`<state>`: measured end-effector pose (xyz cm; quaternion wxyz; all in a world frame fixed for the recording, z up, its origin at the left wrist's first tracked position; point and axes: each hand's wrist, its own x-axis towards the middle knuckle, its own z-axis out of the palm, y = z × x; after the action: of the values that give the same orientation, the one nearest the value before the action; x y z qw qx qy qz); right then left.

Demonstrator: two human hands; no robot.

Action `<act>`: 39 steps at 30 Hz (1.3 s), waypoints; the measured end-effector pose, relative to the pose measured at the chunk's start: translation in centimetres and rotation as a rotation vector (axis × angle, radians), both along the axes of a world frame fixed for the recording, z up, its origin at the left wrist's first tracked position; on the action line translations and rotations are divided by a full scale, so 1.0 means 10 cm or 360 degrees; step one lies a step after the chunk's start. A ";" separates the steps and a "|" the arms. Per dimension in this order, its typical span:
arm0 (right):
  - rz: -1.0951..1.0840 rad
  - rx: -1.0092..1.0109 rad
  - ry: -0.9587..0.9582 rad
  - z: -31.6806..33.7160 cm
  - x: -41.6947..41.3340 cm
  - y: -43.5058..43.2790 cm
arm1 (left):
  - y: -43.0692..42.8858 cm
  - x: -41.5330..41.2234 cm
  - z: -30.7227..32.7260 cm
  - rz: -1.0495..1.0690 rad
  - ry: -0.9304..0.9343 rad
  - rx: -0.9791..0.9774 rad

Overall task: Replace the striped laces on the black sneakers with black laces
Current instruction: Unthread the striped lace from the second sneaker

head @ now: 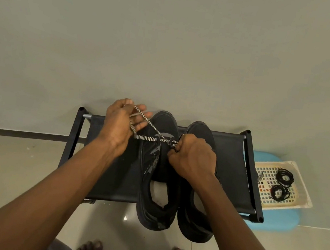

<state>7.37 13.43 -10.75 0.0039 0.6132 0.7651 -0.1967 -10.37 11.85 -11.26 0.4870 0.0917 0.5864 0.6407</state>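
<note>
Two black fabric sneakers sit side by side at frame centre on a low black fabric-topped rack, long axes running bottom to top of the frame, toes toward the pale wall, heels overhanging the rack's near edge. The left hand, fingers closed on a black-and-white striped lace, holds it up and left; the right hand pinches the same lace at the left-hand shoe's eyelets. At right, two coiled black laces lie in a cream plastic basket on a blue stool. Bare rack fabric flanks the shoes on both sides.
</note>
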 end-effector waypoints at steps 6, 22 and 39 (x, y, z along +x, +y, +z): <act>0.0015 0.0003 -0.0037 0.01 -0.01 0.02 | -0.07 0.17 -0.14 -0.1027 0.1620 -0.0337; -0.0025 0.0043 0.0008 0.00 -0.01 0.00 | -0.04 0.08 -0.16 -0.0894 0.1089 -0.0462; 0.0056 0.0077 -0.0069 -0.07 -0.07 -0.01 | -0.08 -0.12 -0.13 -0.1366 0.1539 -0.0564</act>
<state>6.65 13.35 -11.40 0.0092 0.6036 0.7801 -0.1647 -11.55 11.07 -12.56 0.3887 0.5122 0.7466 0.1711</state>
